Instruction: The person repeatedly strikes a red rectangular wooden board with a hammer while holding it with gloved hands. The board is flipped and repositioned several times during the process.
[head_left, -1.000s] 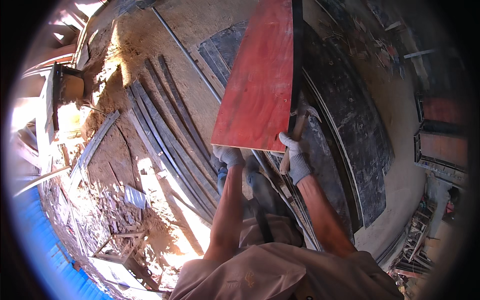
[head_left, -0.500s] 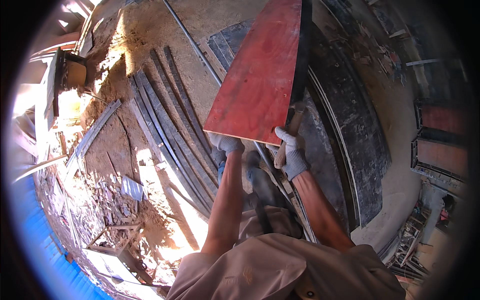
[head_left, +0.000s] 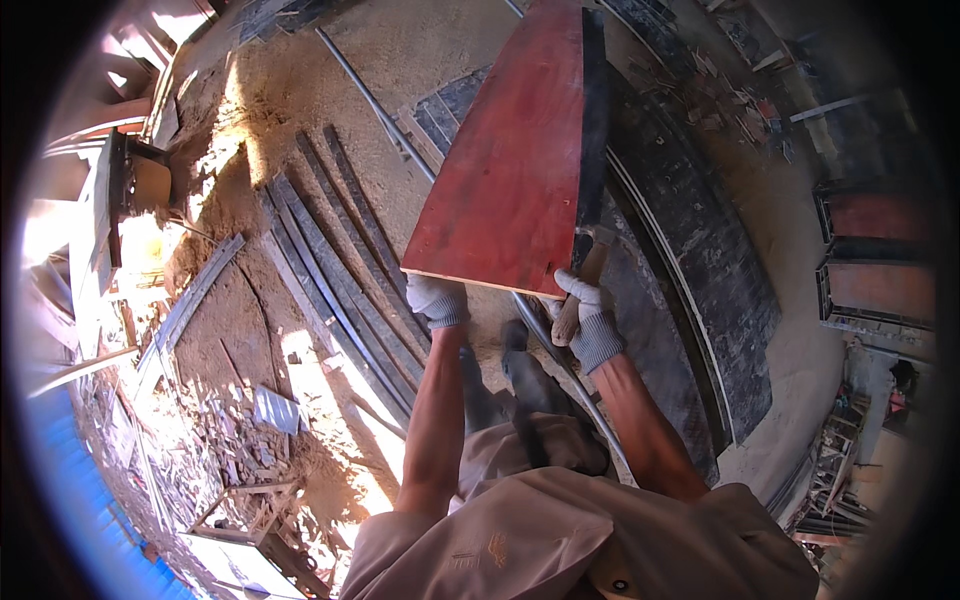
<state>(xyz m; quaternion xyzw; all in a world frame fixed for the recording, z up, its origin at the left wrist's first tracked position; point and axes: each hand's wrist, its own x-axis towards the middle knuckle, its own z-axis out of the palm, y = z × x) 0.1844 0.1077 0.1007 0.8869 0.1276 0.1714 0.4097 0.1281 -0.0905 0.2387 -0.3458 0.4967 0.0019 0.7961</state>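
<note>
Red board held by its near end in two gloved hands

Red-faced plywood board (head_left: 515, 160), long and flat with a dark edge, reaches away from the grip above sandy ground (head_left: 300, 120). It looks stiff and fairly heavy, best held at both near corners. The left hand (head_left: 437, 298) is closed under the near left corner; the right hand (head_left: 585, 310) wraps the near right corner together with a wooden handle (head_left: 580, 290)

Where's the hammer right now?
In the head view, the hammer is in the right hand, pressed against the red board's right near corner, above the dark panels.
</note>
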